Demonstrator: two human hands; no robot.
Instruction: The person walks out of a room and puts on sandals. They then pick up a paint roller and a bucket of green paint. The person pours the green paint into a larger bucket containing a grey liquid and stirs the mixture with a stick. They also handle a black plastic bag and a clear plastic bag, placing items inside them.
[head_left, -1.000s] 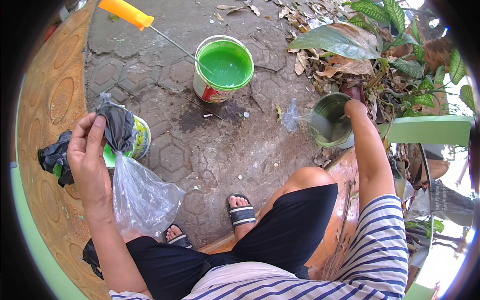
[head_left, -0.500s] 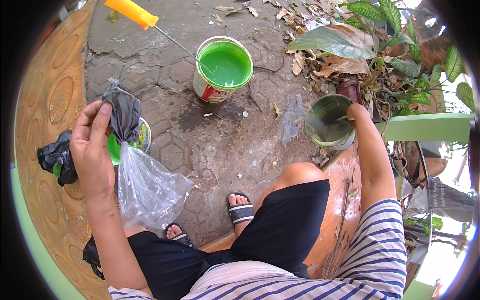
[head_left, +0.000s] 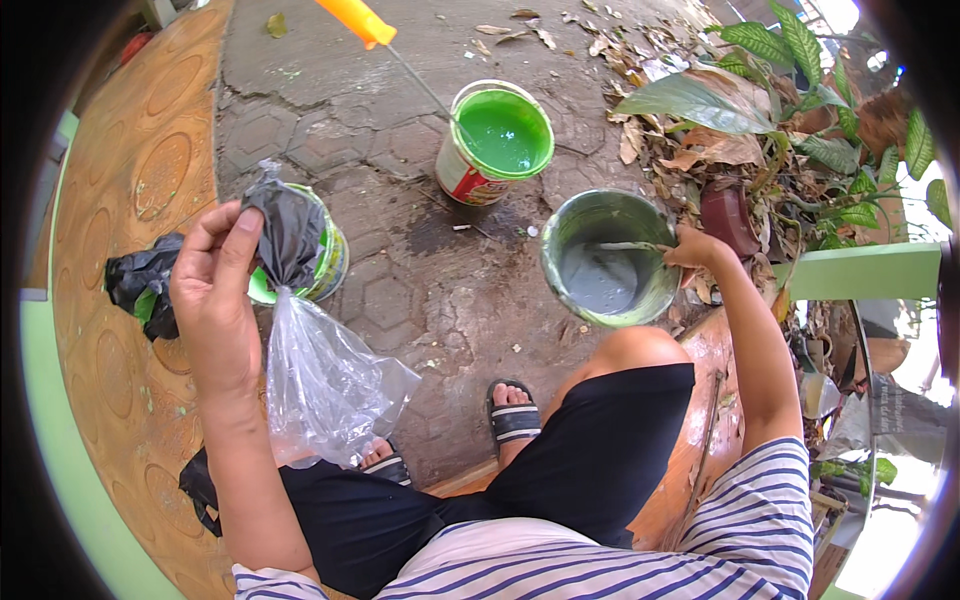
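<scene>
My left hand (head_left: pixel 222 290) is closed in a pinch on a crumpled black plastic piece (head_left: pixel 286 225) above a clear plastic bag (head_left: pixel 325 380). The clear bag hangs from it, its neck gathered. On the right, my right hand (head_left: pixel 700 252) is closed at the rim of a bucket (head_left: pixel 570 215) smeared green-grey, with grey liquid inside. A stick (head_left: pixel 630 246) leans in that bucket, its end at my fingers; whether they grip it too is unclear. Behind my left hand stands a tub (head_left: pixel 335 255) with bright green on its inside, partly hidden by the black plastic.
An open tub of green paint (head_left: pixel 500 140) stands ahead, with an orange-handled tool (head_left: pixel 365 22) leaning in it. Black plastic (head_left: pixel 150 280) lies on the tan patterned surface at left. Dry leaves, plants and a maroon pot (head_left: pixel 728 215) are at right.
My right hand has brought the bucket leftward and nearer, tilting its opening more into view. My left hand still holds the black plastic and clear bag. The whole view has shifted somewhat.
</scene>
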